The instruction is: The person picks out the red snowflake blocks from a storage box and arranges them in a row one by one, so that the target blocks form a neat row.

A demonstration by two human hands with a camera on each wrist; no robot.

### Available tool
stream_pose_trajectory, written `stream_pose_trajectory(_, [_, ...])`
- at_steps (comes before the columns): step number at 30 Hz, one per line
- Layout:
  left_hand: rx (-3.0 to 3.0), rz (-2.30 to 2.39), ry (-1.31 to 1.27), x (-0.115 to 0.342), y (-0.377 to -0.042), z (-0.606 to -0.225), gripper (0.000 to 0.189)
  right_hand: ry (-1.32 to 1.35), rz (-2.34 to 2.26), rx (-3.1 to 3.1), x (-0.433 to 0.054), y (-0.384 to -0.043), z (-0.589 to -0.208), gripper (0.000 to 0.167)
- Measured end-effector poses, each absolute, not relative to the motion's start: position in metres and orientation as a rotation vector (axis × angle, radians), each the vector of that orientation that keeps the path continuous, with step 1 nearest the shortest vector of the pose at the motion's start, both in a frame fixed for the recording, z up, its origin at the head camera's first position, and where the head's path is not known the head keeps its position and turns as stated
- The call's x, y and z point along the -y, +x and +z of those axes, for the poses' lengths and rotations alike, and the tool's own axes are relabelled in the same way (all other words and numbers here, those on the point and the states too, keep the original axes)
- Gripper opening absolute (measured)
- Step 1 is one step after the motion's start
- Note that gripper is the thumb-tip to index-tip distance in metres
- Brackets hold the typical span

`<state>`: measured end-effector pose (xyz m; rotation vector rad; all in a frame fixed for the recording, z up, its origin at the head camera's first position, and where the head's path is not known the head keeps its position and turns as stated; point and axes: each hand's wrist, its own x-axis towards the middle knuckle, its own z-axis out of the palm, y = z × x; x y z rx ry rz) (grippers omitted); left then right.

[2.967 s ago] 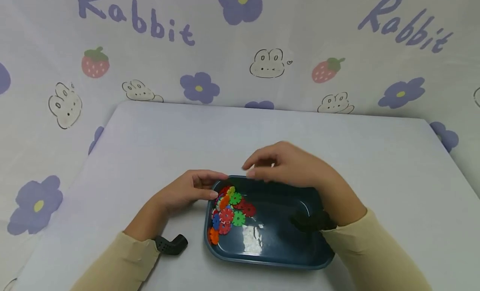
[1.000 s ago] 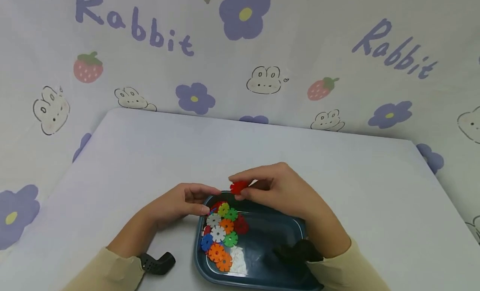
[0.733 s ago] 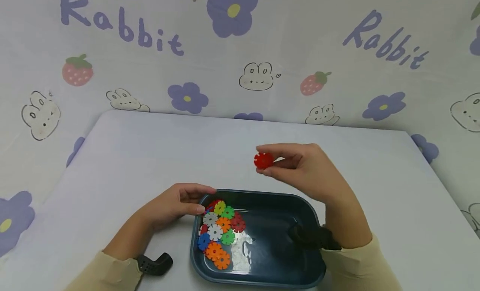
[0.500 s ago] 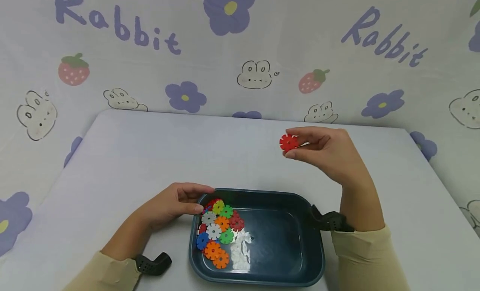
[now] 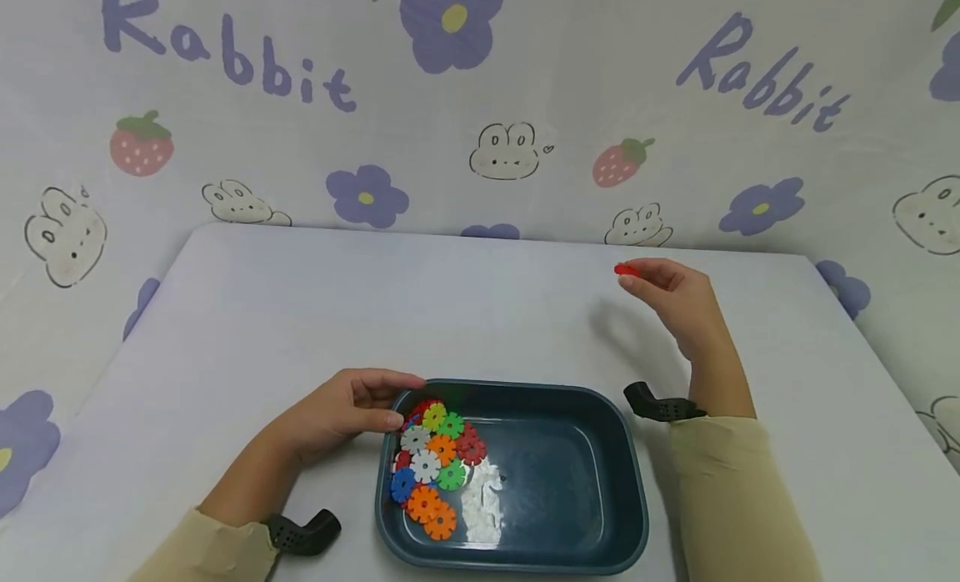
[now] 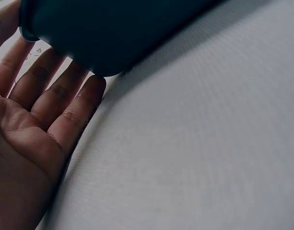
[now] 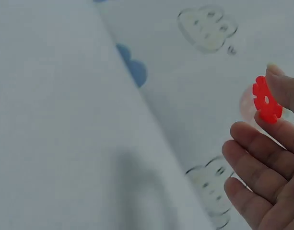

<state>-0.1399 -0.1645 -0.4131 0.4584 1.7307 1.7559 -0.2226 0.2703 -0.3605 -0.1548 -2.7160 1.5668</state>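
Note:
My right hand [image 5: 678, 303] pinches a red notched snowflake building disc [image 7: 267, 99] between thumb and fingertips. It hovers above the far right part of the table, beyond the tray, and the disc [image 5: 627, 270] appears nearly edge-on in the head view. A dark blue tray [image 5: 555, 390] rests on the table in front. Its far left corner is held by my left hand [image 5: 352, 407], with the thumb at the left rim and the index finger along the back rim. Several colourful snowflake discs [image 5: 442, 449] lie heaped along the tray's left side, some hidden beneath others.
A white table [image 5: 337, 298] spreads around the tray, its far edge meeting a backdrop [image 5: 420, 132] printed with rabbits, flowers and strawberries. Black wrist-worn devices [image 5: 303, 534] sit on both wrists; the right one is just beyond the tray's right corner.
My right hand took the red disc from near the tray's back rim, then carried it up and right over the far table. The disc has turned edge-on. My left hand stays at the tray corner.

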Motion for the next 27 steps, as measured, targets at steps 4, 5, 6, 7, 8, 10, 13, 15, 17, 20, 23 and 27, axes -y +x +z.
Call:
stream_pose_trajectory(4, [-1.719,1.760,0.460,0.165,-0.139,-0.414,0.046,-0.238,1.622,2.766,-0.277,-0.231,-0.388,0.056])
stream_pose_trajectory(5, [-1.716,1.763,0.458,0.165,-0.138,-0.414,0.046,-0.250,1.614,2.783,-0.278,-0.232,-0.393,0.055])
stream_pose_trajectory(6, [-1.714,1.765,0.460,0.165,-0.138,-0.415,0.046,-0.254,1.608,2.797,-0.279,-0.233,-0.397,0.055])
stream_pose_trajectory(7, [-1.714,1.767,0.463,0.165,-0.138,-0.415,0.046,-0.250,1.586,2.819,-0.279,-0.234,-0.400,0.055])
stream_pose_trajectory(8, [-1.716,1.769,0.464,0.165,-0.138,-0.414,0.045,-0.241,1.564,2.839,-0.280,-0.235,-0.403,0.055])
stream_pose_trajectory(10, [-1.717,1.772,0.465,0.164,-0.139,-0.414,0.045,-0.209,1.505,2.879,-0.280,-0.237,-0.406,0.056])
stream_pose_trajectory(13, [-1.723,1.774,0.462,0.165,-0.139,-0.413,0.045,-0.157,1.402,2.939,-0.278,-0.239,-0.409,0.058])
stream_pose_trajectory(15, [-1.725,1.775,0.459,0.165,-0.139,-0.413,0.045,-0.141,1.334,2.977,-0.276,-0.239,-0.410,0.059])
stream_pose_trajectory(17, [-1.728,1.774,0.460,0.165,-0.139,-0.413,0.045,-0.130,1.253,3.021,-0.274,-0.239,-0.411,0.059])
stream_pose_trajectory(20, [-1.731,1.772,0.465,0.165,-0.139,-0.414,0.045,-0.113,1.157,3.068,-0.273,-0.239,-0.413,0.060])
stream_pose_trajectory(23, [-1.732,1.770,0.470,0.166,-0.139,-0.414,0.045,-0.092,1.098,3.092,-0.273,-0.240,-0.413,0.059])
stream_pose_trajectory(27, [-1.731,1.771,0.471,0.165,-0.139,-0.414,0.045,-0.063,1.061,3.103,-0.271,-0.239,-0.412,0.056])
